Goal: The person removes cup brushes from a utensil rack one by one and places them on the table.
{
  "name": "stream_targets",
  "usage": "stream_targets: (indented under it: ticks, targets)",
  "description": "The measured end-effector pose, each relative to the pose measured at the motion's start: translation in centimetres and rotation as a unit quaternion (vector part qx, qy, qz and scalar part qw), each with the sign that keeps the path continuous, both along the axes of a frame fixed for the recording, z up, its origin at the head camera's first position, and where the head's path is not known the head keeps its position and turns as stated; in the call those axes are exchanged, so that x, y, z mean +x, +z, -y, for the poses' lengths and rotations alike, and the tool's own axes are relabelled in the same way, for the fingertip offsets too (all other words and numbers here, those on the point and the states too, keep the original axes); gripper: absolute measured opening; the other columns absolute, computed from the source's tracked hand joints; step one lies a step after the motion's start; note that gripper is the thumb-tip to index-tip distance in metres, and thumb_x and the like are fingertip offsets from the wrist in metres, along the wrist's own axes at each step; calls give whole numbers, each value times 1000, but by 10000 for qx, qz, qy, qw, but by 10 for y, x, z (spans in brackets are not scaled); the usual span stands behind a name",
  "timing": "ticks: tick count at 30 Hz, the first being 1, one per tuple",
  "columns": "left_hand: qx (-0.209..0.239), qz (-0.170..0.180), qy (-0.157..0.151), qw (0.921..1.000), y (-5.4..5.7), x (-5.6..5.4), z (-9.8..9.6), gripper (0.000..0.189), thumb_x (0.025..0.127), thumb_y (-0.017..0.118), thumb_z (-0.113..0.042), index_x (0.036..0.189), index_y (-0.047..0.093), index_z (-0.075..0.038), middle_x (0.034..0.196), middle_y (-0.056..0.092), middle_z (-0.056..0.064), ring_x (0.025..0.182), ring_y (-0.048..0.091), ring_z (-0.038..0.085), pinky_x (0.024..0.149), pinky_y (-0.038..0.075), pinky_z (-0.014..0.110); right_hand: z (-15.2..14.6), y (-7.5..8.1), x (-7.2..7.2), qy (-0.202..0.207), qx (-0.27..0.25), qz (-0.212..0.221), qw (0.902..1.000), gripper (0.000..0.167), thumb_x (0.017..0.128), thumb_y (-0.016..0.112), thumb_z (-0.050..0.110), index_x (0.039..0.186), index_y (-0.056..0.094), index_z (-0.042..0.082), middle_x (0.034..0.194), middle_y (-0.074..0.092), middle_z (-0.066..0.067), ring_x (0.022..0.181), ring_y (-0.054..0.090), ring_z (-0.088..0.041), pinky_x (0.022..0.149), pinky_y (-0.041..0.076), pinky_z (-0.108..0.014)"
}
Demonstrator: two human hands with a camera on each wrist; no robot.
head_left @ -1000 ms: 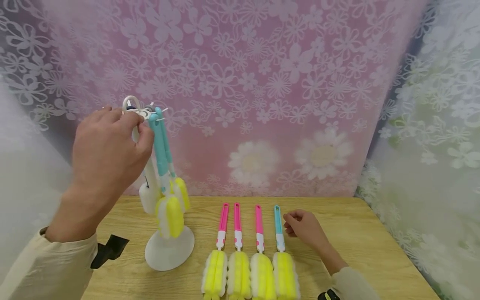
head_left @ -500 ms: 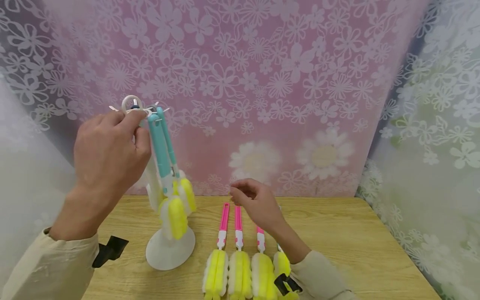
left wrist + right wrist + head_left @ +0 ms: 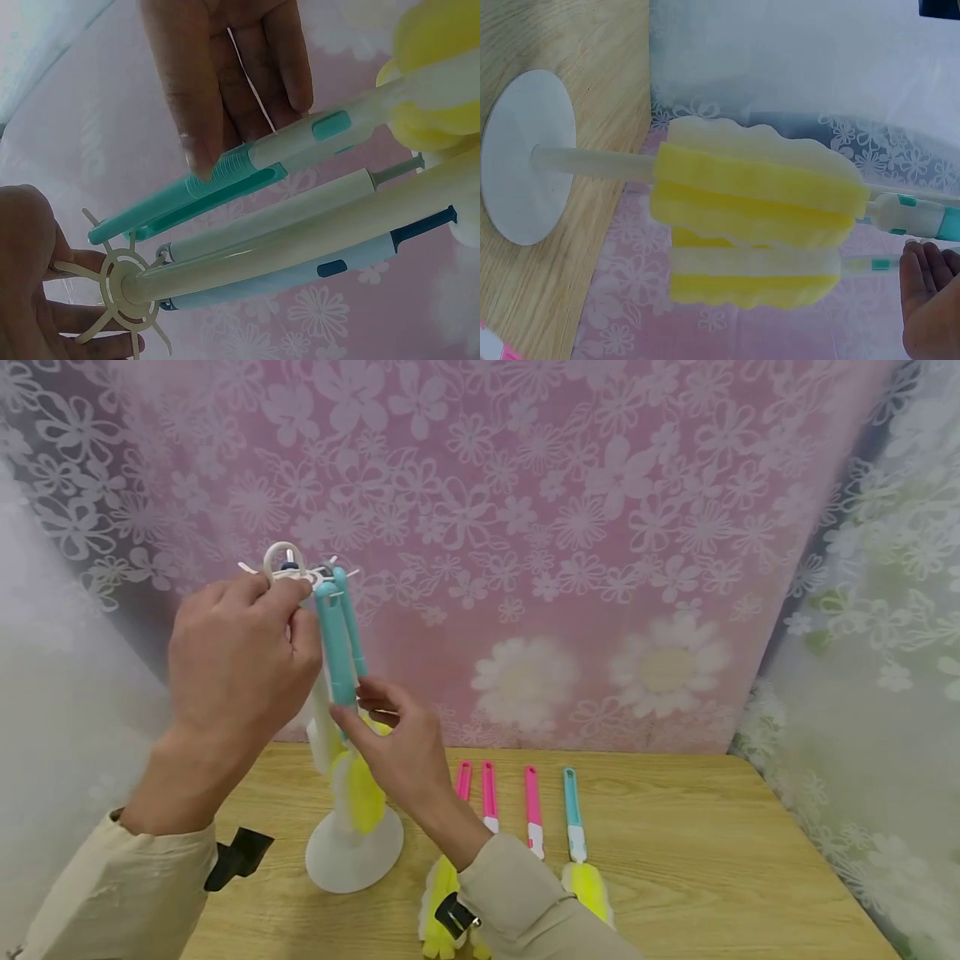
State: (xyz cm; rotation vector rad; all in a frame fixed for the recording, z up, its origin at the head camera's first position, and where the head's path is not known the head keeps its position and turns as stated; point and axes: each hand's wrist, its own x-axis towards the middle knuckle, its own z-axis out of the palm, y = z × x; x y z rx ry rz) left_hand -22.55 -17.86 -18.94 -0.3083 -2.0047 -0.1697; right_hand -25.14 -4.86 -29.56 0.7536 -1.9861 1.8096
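A white stand (image 3: 355,864) with a round base carries hanging sponge brushes on its ring of hooks (image 3: 129,289). My left hand (image 3: 240,652) grips the top of the stand, its fingers among the hooks. Two teal-handled brushes hang on the right side; my right hand (image 3: 408,752) is at the lower part of the front teal brush (image 3: 335,639), thumb on one side and fingers on the other. In the right wrist view their yellow-and-white sponge heads (image 3: 757,195) hang beside the pole. Behind the pole, the left wrist view shows brushes with grey (image 3: 300,210) and blue handles (image 3: 300,274).
On the wooden table (image 3: 675,843) lie several more sponge brushes in a row, with pink handles (image 3: 533,802) and one teal handle (image 3: 573,802). My right forearm covers part of them. A flowered pink curtain (image 3: 525,527) hangs behind the table.
My right hand has moved left from beside the teal brush on the table to the teal brush on the stand. My left hand stays at the stand's top.
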Motion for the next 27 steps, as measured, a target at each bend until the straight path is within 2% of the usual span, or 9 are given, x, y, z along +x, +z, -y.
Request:
stream_targets:
  ticks: [5, 10, 22, 27]
  targets:
    - [-7, 48, 43, 10000, 2, 1, -5, 37, 93, 39, -18, 103, 71, -2, 97, 68, 22, 83, 58, 44, 74, 44, 58, 2, 3, -3, -208, -147, 16, 9997, 32, 86, 72, 27, 112, 67, 10, 100, 66, 10, 87, 62, -5, 81, 52, -26]
    - [39, -37, 64, 10000, 3, 0, -8, 36, 93, 40, -18, 100, 71, -1, 95, 67, 22, 82, 57, 45, 73, 43, 59, 0, 5, -4, -278, -76, -82, 9996, 26, 86, 72, 24, 108, 68, 10, 95, 67, 10, 83, 62, -4, 78, 53, -27]
    - [59, 30, 132, 9999, 0, 0, -5, 34, 89, 42, -15, 102, 70, -1, 95, 67, 24, 85, 56, 46, 75, 43, 59, -6, 6, -3, 47, -14, -351, 9994, 21, 86, 71, 20, 102, 71, 8, 85, 68, 4, 75, 64, -6, 75, 53, -23]
    - [121, 129, 249, 9995, 0, 1, -3, 33, 87, 43, -12, 102, 70, 0, 97, 66, 24, 93, 55, 46, 79, 41, 59, -14, 15, 2, 244, -206, -407, 9987, 21, 85, 72, 16, 103, 70, 5, 85, 69, -1, 75, 64, -9, 74, 55, -27]
